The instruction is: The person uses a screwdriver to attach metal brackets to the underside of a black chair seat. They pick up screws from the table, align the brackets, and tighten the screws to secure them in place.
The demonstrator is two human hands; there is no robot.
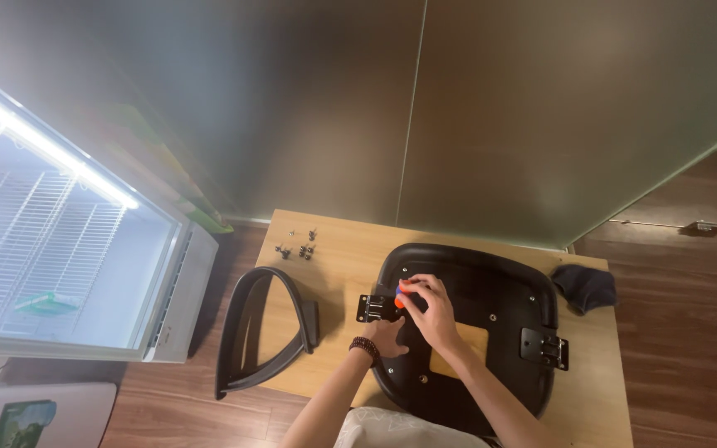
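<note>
My right hand (pixel 431 309) is closed around an orange-handled screwdriver (pixel 401 294), fingers wrapped on the handle, the tool standing over a black metal bracket (pixel 373 308) at the left edge of the chair seat (pixel 491 290). The tip I cannot see, it is hidden under my hand. My left hand (pixel 387 335) lies flat w/ fingers spread on the seat, just near of the bracket, pressing down; it wears a dark bead bracelet (pixel 364 348) at the wrist.

The seat is black plastic, lying upside down on a light wooden table (pixel 338 249), approx. in the middle-right of it. A pale wood panel (pixel 468 342) shows in the seat centre, near my right forearm. A second black bracket (pixel 544 347) sits on the right side of the seat, well apart from the first.

To the left, a curved black armrest (pixel 263 328) lies on the table, its near end hanging past the edge. At the far left corner of the table are some small screws and fittings (pixel 299 245). A dark cloth (pixel 584 285) rests at the far right, just beside the seat. Further left stands a lit fridge w/ glass door (pixel 60 257) on the wood floor (pixel 690 332).
</note>
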